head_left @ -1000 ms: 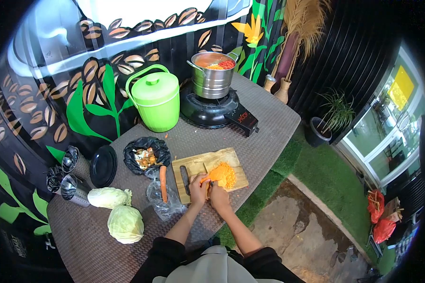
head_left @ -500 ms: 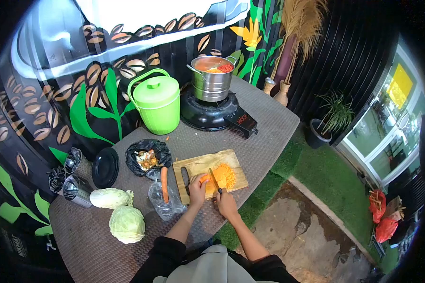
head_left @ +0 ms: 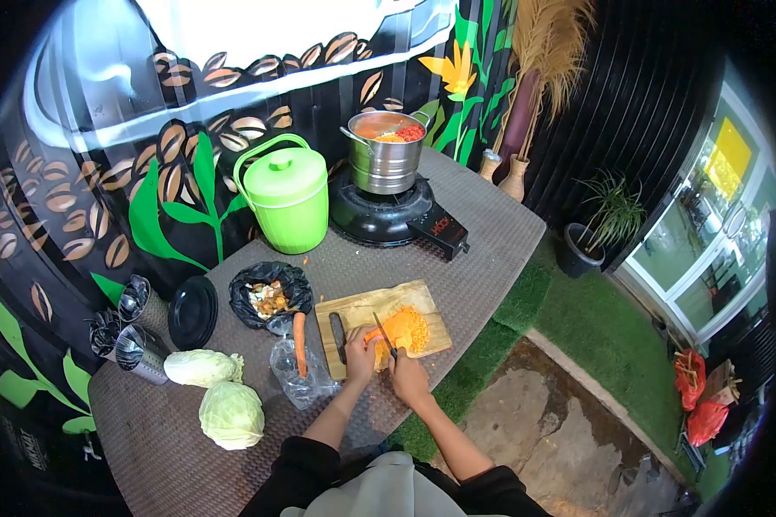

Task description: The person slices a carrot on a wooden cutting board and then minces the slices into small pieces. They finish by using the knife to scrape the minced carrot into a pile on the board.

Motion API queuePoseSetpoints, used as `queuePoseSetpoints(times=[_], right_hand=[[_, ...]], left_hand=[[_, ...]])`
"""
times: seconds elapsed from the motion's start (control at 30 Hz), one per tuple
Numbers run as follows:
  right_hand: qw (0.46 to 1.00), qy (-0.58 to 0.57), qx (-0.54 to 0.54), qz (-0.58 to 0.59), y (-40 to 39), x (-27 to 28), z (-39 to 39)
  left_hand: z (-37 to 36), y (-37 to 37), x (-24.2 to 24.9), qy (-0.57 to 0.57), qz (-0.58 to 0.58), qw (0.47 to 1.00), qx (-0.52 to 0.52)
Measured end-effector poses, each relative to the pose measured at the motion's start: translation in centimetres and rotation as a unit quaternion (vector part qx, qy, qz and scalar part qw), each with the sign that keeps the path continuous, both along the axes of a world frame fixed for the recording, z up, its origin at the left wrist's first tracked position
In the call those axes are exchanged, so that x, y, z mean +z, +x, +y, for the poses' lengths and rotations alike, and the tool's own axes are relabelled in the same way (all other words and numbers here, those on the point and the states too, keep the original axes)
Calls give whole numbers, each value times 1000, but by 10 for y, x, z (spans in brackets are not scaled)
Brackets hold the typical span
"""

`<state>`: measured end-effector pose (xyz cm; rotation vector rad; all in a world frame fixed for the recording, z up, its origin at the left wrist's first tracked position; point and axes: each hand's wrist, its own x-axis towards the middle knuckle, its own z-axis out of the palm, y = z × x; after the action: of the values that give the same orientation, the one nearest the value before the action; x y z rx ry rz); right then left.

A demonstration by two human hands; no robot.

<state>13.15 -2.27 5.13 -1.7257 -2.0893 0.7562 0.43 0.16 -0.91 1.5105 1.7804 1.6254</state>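
Note:
On a wooden cutting board (head_left: 352,308), my left hand (head_left: 360,355) is closed with its fingertips on a piece of carrot (head_left: 372,336). My right hand (head_left: 409,379) grips a knife (head_left: 382,328) by its dark handle, the blade beside the left fingertips. Chopped carrot (head_left: 412,327) lies in a pile to the right of the blade. A long dark shape, a slot or handle, shows near the board's left end. Left of the board, a whole carrot (head_left: 299,343) rests on a clear plastic bag (head_left: 293,379).
A black bag of scraps (head_left: 272,297) sits behind the carrot. Cabbages (head_left: 231,416) lie at the left, near black plates (head_left: 193,310) and metal cups (head_left: 142,349). Farther back stand a green lidded bucket (head_left: 289,202) and a steel pot (head_left: 384,164) on a portable stove (head_left: 379,215).
The knife has shifted left toward the left hand and its blade now stands more upright. My right hand has moved slightly down. My left hand stays near the same spot.

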Motion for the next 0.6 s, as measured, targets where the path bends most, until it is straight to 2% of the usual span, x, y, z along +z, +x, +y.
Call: queuePoseSetpoints(times=[0.3,0.6], right_hand=[[998,-6,26,-53,-2,-1,12],[1000,-3,28,-13,-16,-17,25]], left_hand=[[0,1,0,-3,18,1000,2],[-1,2,4,6,35,999,9]])
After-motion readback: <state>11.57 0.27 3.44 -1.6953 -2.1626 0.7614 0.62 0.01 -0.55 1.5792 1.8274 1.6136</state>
